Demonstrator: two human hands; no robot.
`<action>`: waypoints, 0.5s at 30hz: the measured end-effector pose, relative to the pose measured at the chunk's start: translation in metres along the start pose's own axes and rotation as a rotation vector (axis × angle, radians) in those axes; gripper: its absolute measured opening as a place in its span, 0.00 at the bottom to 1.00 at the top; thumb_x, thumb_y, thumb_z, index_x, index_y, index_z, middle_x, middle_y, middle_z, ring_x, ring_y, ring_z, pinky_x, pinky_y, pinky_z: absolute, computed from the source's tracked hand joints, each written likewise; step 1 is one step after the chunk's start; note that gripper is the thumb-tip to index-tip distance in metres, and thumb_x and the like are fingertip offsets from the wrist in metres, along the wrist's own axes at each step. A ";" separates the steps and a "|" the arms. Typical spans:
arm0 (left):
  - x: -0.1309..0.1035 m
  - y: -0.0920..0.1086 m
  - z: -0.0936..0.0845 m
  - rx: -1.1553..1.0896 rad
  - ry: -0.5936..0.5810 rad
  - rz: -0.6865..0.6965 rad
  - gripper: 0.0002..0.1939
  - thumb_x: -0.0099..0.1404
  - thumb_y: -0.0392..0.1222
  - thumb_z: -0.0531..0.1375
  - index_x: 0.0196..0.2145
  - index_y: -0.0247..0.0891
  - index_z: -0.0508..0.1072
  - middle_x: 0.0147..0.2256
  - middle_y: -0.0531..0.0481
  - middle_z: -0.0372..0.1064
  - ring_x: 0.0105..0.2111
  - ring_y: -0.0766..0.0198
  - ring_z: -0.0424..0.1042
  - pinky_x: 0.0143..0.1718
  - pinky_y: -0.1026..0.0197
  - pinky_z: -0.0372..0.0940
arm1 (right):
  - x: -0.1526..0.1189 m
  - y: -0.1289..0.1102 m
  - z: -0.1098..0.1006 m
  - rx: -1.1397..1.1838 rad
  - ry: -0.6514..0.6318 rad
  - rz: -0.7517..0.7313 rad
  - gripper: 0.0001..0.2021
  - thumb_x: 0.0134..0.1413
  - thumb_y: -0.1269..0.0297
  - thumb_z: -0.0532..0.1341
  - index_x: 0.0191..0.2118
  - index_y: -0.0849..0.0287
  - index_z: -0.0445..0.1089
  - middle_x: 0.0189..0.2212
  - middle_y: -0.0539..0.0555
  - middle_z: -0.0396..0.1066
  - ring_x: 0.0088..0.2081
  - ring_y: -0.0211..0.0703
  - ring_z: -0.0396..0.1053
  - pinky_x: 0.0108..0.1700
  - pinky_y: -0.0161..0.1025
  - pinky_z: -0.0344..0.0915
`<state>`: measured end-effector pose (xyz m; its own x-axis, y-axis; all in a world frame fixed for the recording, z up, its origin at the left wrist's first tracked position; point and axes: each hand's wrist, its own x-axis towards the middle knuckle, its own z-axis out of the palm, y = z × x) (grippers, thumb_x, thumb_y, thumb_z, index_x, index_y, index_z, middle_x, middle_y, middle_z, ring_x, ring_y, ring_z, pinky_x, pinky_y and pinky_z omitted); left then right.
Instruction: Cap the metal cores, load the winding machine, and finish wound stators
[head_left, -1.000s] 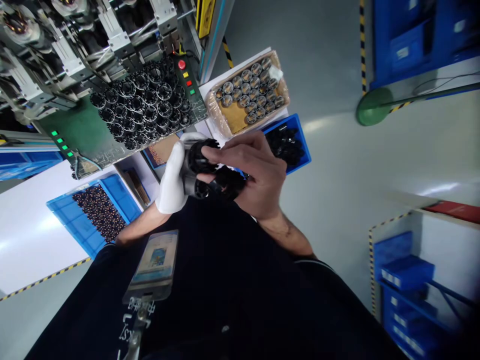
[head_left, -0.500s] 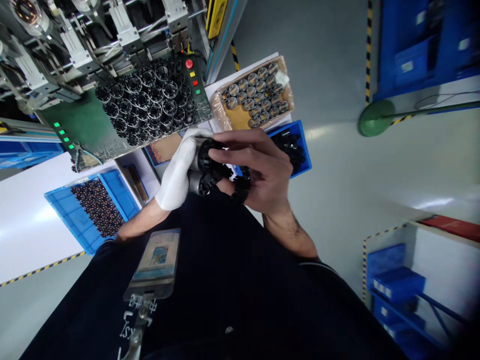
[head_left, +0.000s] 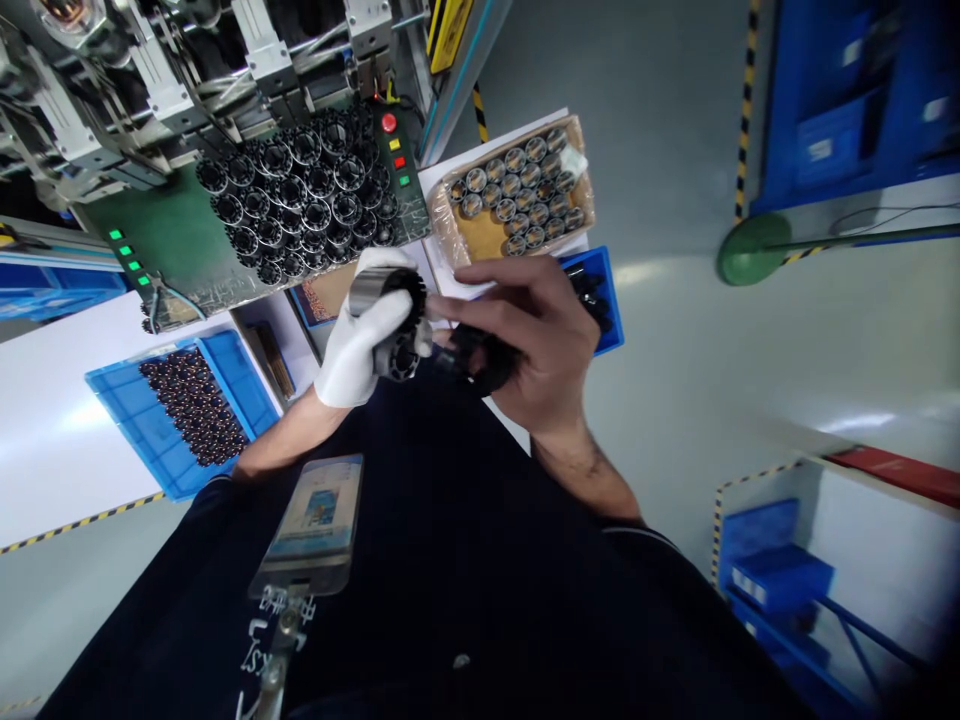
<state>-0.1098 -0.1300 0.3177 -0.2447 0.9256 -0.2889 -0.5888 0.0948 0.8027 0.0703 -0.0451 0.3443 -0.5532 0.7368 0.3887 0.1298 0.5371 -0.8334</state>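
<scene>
In a white glove, my left hand (head_left: 346,345) is closed around two metal motor stator cores. The upper stator core (head_left: 373,288) has a black toothed plastic ring on its right end; the lower stator core (head_left: 397,358) sits just beneath it, its end also black. My bare right hand (head_left: 536,340) is curled around black plastic end rings (head_left: 480,358), blurred, so I cannot tell how many. Its forefinger and thumb point toward the left hand, close to the upper core's black end.
Many black-ended stator cores (head_left: 300,200) crowd the green machine bench (head_left: 165,230). A plastic-lined carton (head_left: 480,235) holds metal cores. Behind my right hand is a blue bin (head_left: 611,300) of black parts. A blue tray (head_left: 120,390) at left holds small copper-coloured parts. Pliers (head_left: 157,300) lie on the bench edge.
My left hand has turned the stator cores and shifted slightly left. My right hand has drawn back to the right, its fingertips off the upper core's black ring, keeping loose black rings.
</scene>
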 end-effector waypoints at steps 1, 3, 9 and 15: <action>0.002 -0.001 -0.001 -0.025 0.032 -0.011 0.22 0.77 0.66 0.71 0.56 0.51 0.77 0.42 0.47 0.81 0.57 0.41 0.88 0.53 0.42 0.84 | 0.000 -0.003 -0.002 -0.015 0.001 0.038 0.17 0.77 0.60 0.72 0.65 0.35 0.88 0.54 0.53 0.86 0.50 0.53 0.85 0.50 0.52 0.88; 0.005 -0.001 -0.002 -0.049 0.088 -0.014 0.22 0.76 0.67 0.71 0.55 0.51 0.77 0.38 0.48 0.79 0.54 0.41 0.89 0.51 0.42 0.84 | 0.000 -0.008 -0.006 -0.013 -0.040 0.091 0.19 0.78 0.66 0.69 0.64 0.38 0.88 0.49 0.53 0.84 0.49 0.50 0.84 0.50 0.48 0.87; 0.010 0.001 0.003 -0.024 0.200 0.042 0.34 0.81 0.80 0.59 0.56 0.47 0.81 0.45 0.42 0.80 0.64 0.37 0.84 0.61 0.36 0.83 | -0.001 -0.012 0.001 0.121 -0.157 0.170 0.23 0.71 0.69 0.74 0.67 0.44 0.83 0.47 0.48 0.86 0.41 0.42 0.84 0.46 0.41 0.86; 0.009 0.004 0.008 0.032 0.266 0.175 0.42 0.83 0.84 0.48 0.51 0.48 0.86 0.50 0.41 0.81 0.62 0.41 0.81 0.70 0.40 0.77 | -0.001 -0.015 0.027 0.114 0.066 0.164 0.05 0.73 0.65 0.77 0.47 0.43 0.87 0.44 0.47 0.92 0.43 0.52 0.92 0.45 0.48 0.92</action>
<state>-0.1077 -0.1186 0.3228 -0.5354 0.8012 -0.2674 -0.4963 -0.0422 0.8671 0.0464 -0.0647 0.3458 -0.4765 0.8380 0.2658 0.1176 0.3603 -0.9254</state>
